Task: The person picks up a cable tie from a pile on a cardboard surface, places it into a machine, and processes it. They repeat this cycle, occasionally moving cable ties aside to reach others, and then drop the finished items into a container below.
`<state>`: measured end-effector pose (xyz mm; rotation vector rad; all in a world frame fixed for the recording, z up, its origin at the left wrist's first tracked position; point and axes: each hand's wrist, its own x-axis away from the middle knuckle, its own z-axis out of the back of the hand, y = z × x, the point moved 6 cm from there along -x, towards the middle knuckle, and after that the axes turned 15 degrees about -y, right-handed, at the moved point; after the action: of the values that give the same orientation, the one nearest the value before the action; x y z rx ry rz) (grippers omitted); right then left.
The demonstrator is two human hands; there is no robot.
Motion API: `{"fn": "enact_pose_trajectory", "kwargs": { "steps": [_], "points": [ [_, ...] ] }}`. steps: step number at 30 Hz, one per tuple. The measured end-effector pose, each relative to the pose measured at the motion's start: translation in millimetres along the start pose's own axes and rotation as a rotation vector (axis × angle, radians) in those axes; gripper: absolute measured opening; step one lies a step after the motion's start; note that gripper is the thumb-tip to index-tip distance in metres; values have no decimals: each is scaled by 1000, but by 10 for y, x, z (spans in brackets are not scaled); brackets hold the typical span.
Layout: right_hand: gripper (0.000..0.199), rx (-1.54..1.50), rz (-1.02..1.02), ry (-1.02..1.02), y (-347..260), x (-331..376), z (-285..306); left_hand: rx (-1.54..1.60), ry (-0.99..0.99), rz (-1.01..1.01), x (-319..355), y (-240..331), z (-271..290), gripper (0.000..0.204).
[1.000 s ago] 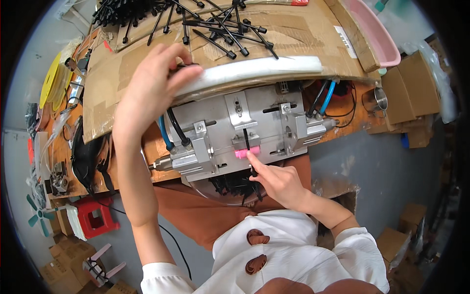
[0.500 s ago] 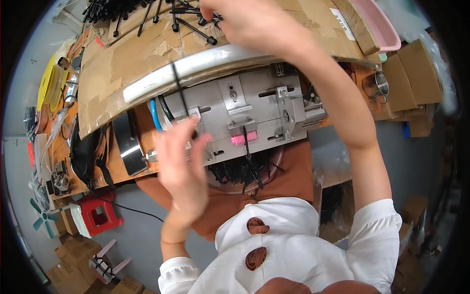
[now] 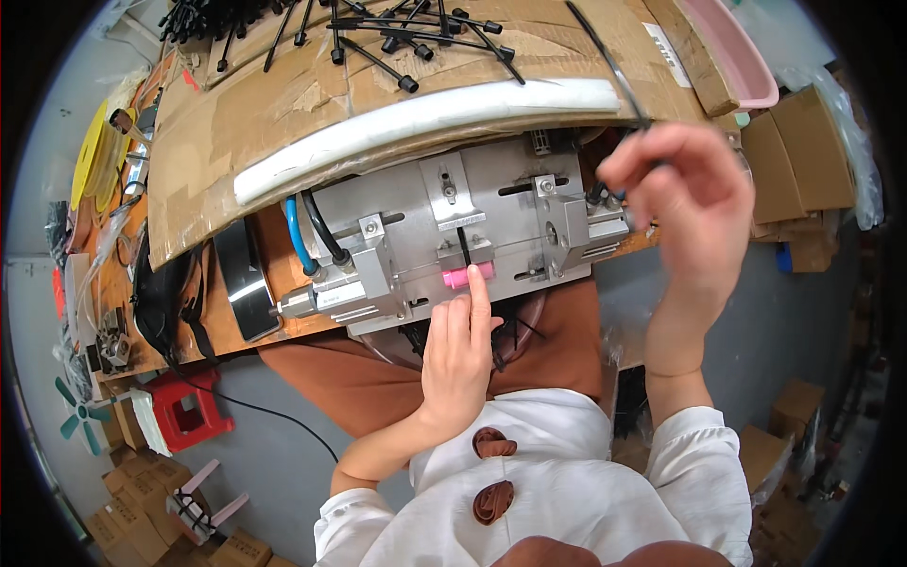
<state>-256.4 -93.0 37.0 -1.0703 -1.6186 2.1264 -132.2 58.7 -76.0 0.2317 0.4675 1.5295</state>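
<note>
A metal fixture point(image 3: 411, 255) with a clamp cylinder at each side spans the table edge in front of me. At its middle is a pink block point(image 3: 455, 279), with a thin black rod point(image 3: 464, 248) standing over it. My left hand point(image 3: 456, 364) points its index finger onto the block, at the rod's near end, its other fingers loosely bent around nothing. Off to the right, my right hand point(image 3: 694, 203), somewhat blurred, pinches another thin black rod point(image 3: 605, 61) that slants up and away. The lower end of that rod is hidden by the fingers.
Several black rods with thick ends point(image 3: 416, 38) lie on the cardboard point(image 3: 283, 123) beyond the fixture, behind a white padded roll point(image 3: 425, 118). A phone point(image 3: 248, 283) lies to the left. A bowl of black pieces point(image 3: 529, 321) rests at my lap. A pink tub point(image 3: 746, 57) stands far right.
My right hand has drawn back from the pile, rightward and nearer, bringing out a black rod. My left hand no longer holds a rod and has moved right onto the pink block.
</note>
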Motion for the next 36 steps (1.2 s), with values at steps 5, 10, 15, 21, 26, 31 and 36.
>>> {"fn": "enact_pose_trajectory", "kwargs": {
  "steps": [5, 10, 15, 21, 26, 31, 36],
  "points": [
    [47, 718, 32, -63, 261, 597, -591, 1, -47, -54, -112, 85, 263, 67],
    [62, 860, 19, -180, 550, 796, -1041, -146, 334, -94, -1082, -129, 1192, 44],
    [61, 852, -15, -189, 766, 777, -1186, 41, -19, -172, -1676, -503, 1256, 18],
    [60, 877, -127, -375, 561, 661, -1098, 271, -150, -133, -1386, -635, 1486, 14],
    [26, 1156, 172, -93, 85, -359, -417, 702, -73, -18, -926, -957, 1744, 18],
    [27, 1020, -195, -304, 601, -1664, 309, 252, 153, -1, -357, -405, 1175, 66],
    [20, 449, -438, -283, 213, -1824, 361, 12, -24, -59, 102, -22, 323, 69]
  ]
}}
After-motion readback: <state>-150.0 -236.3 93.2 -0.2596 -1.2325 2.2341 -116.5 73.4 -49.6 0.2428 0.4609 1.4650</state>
